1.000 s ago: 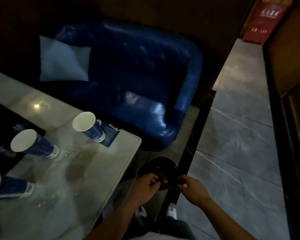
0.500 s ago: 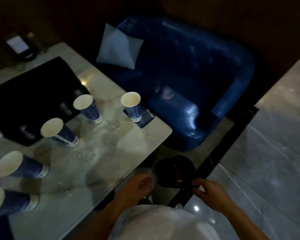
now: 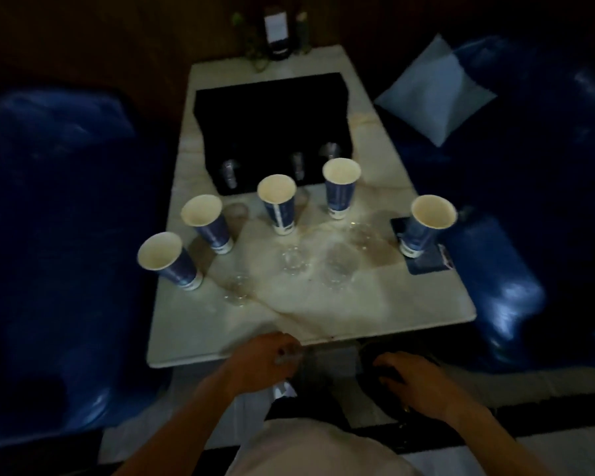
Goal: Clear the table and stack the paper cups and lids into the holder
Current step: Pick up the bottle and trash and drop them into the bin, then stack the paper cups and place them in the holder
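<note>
Head view looks down the table (image 3: 409,304). Both forearms reach forward below its near edge: the left hand (image 3: 265,364) is curled at the edge, though whether it grips anything is too dark to tell, and the right hand (image 3: 416,383) lies spread, fingers loose, on a dark round object (image 3: 371,359). Five cups (image 3: 277,204) stand upright, mouths up, in a loose arc across the table's middle, the rightmost on a coaster (image 3: 426,266). Half a second ago the table sat left of frame with a sofa (image 3: 516,235) ahead; now it is centred.
</note>
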Demonstrator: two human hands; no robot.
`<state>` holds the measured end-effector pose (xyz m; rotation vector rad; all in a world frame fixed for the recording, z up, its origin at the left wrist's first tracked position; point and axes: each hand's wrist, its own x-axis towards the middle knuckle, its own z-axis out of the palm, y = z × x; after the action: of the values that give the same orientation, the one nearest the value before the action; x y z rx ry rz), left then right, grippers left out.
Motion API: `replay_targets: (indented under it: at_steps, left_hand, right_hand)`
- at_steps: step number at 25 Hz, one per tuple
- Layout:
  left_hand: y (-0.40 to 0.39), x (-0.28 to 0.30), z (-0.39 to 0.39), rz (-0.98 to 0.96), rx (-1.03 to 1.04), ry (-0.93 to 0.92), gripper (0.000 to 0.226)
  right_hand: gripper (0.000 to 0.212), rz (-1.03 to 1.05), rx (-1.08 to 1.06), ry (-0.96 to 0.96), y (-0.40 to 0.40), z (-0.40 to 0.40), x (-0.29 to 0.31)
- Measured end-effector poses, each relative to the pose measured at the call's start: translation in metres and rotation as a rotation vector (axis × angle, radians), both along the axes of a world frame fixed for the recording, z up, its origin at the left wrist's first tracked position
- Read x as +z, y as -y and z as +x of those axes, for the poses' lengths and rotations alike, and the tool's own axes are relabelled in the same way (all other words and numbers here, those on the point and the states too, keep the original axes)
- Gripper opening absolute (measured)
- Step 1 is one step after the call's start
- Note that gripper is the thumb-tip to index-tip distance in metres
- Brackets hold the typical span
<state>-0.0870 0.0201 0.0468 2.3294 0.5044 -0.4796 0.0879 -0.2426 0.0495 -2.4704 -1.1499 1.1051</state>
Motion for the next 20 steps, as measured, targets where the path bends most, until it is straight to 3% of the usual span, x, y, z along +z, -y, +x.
replay_targets:
  at_steps: [5,8,16,20]
  left_hand:
    - [-0.051,0.001,-0.033,0.093,0.077,-0.072,0.041]
    - [-0.075,0.001,-0.044,0.211,0.012,-0.109,0.044]
    - [-0.135,0.002,-0.074,0.415,0.026,0.015,0.053]
    - [-0.156,0.022,-0.081,0.481,0.043,0.191,0.05]
  right_hand:
    - [0.038,0.007,0.18,0.012,-0.086,0.003,0.002]
    - [0.038,0.001,0.224,0.007,-0.124,0.001,0.0]
    - [0.038,0.047,0.373,0.139,-0.224,-0.002,0.008]
    - [0.039,0.22,0.348,0.192,-0.274,0.004,0.033]
